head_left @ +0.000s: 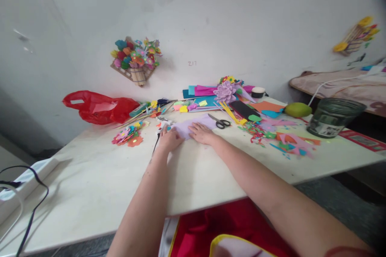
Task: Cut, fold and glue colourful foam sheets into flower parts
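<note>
A lilac sheet (196, 121), apparently craft foam or paper, lies on the table in front of me. My right hand (202, 133) rests flat on it, fingers spread. At the sheet's left edge, my left hand (170, 139) is curled, its thumb toward the sheet; its fingertips are partly hidden. A white glue gun (163, 122) lies just beyond my left hand, with a dark cord running down beside it. Black-handled scissors (222, 123) lie to the right of the sheet, their blades near its edge. Colourful cut flowers (128, 134) are grouped to the left.
A red plastic bag (101, 107) sits at the back left. A power strip (27, 180) with cords occupies the near left. Behind the sheet are stacked coloured sheets (205, 90) and a lilac flower (225, 91). Scraps (292, 142), a green-yellow fruit (297, 109) and a glass jar (333, 116) stand right.
</note>
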Action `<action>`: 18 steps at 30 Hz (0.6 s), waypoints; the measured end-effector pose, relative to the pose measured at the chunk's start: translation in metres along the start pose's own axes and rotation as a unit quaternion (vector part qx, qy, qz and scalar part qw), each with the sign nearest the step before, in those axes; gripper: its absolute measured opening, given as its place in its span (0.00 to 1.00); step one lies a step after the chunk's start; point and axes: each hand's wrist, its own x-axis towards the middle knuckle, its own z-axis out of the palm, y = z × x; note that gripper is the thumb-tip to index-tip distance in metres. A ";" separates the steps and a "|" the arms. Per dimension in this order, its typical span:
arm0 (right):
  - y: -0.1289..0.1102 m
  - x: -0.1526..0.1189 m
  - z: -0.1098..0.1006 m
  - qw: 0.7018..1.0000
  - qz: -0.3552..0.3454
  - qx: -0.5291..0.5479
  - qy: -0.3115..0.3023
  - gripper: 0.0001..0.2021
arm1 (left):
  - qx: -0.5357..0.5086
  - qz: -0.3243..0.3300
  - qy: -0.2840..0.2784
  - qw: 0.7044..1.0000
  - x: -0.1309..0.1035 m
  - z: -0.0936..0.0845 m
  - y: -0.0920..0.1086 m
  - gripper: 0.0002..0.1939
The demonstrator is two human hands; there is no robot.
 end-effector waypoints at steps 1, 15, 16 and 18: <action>0.001 0.000 0.000 1.000 0.002 -0.001 -0.002 0.28 | 0.009 -0.002 -0.001 1.000 0.000 -0.001 -0.001 0.14; -0.002 -0.002 -0.002 1.000 0.021 -0.002 -0.002 0.35 | 0.039 -0.082 -0.010 0.996 0.000 -0.001 -0.012 0.38; -0.002 -0.002 -0.002 1.000 0.020 -0.003 0.000 0.34 | 0.035 -0.078 -0.007 0.996 0.000 0.000 -0.010 0.40; -0.003 -0.002 -0.001 1.000 0.017 -0.005 0.004 0.34 | 0.034 -0.069 0.008 0.997 0.001 0.003 -0.005 0.41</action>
